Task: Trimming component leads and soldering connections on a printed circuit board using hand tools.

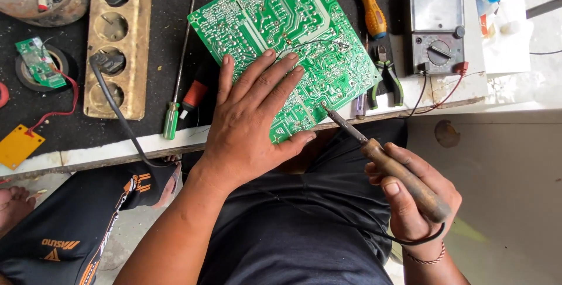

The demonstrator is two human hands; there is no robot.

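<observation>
Left hand (249, 127): spread flat, palm down, on the lower corner of the green circuit board (287, 39); fingers fanned across the soldered face, thumb hooked under the near edge, pinning the board where it juts past the tabletop (146, 144) rim. Board itself: tilted, solder side up, resting on the dark mat in the middle of the tabletop.

Right hand (413, 194): closed in a fist around the wooden handle of the soldering iron (380, 156), thumb along the top; metal tip angled up-left, touching or just above the board's lower right edge, near the left thumb. Black cord looped below the wrist.

Left of the board: green-handled screwdriver (178, 68) and a brass-coloured socket strip (117, 39). Right of the board: orange-handled screwdriver (370, 7), green-gripped pliers (386, 74), and a grey dial meter (434, 27) with red and black leads.
</observation>
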